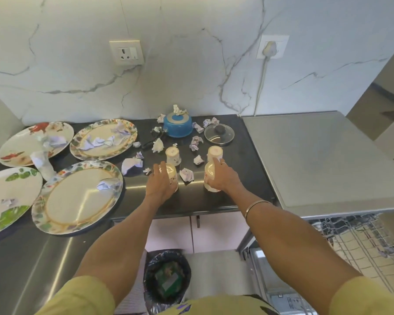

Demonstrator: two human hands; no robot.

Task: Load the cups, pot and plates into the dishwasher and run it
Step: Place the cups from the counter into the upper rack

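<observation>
Both arms reach forward over the desk (214, 201), the left hand (160, 185) wrapped round one upturned cup (171, 176) and the right hand (222, 176) closed on another cup (210, 176), both just in front of the blue pot (177, 127). Lift them straight up, clear of the paper scraps (187, 174) between them. Keep them upside down for the rack (362, 242), low to the pot's right.

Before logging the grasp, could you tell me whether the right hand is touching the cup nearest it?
Touching. The head view shows the right hand wrapped around the upside-down cup, fingers on its side.
</observation>
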